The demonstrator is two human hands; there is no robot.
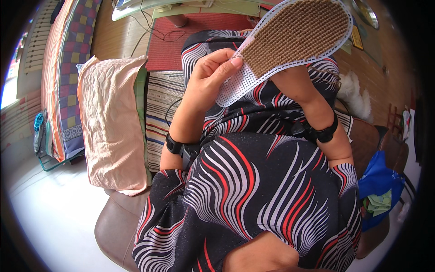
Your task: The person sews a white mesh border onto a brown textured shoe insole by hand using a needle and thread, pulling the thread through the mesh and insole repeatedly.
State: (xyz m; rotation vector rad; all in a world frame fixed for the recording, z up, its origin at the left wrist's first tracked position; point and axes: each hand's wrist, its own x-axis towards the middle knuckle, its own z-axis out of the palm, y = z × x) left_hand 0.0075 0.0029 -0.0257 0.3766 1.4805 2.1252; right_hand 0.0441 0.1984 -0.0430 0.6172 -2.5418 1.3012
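Note:
A shoe-sole-shaped sheet of white plastic mesh canvas (238, 80) is held up over my lap. Rows of brown yarn stitches (299, 32) cover its wide part, while the narrow end is bare mesh. My left hand (214, 69) grips the sheet's left edge, thumb and forefinger pinched where the stitching stops. A thin dark line, possibly a needle, shows by the fingertips. My right hand (292, 83) is underneath the sheet, which hides its fingers. Brown yarn (324, 75) trails across the patterned dress to the right of that hand.
A pink cloth-covered cushion (114, 122) lies on my left, beside a striped woven cover (164, 115). Cables (163, 35) run over the red mat (204, 29) ahead. A blue bag (380, 190) sits on the right, below white fluffy material (355, 97).

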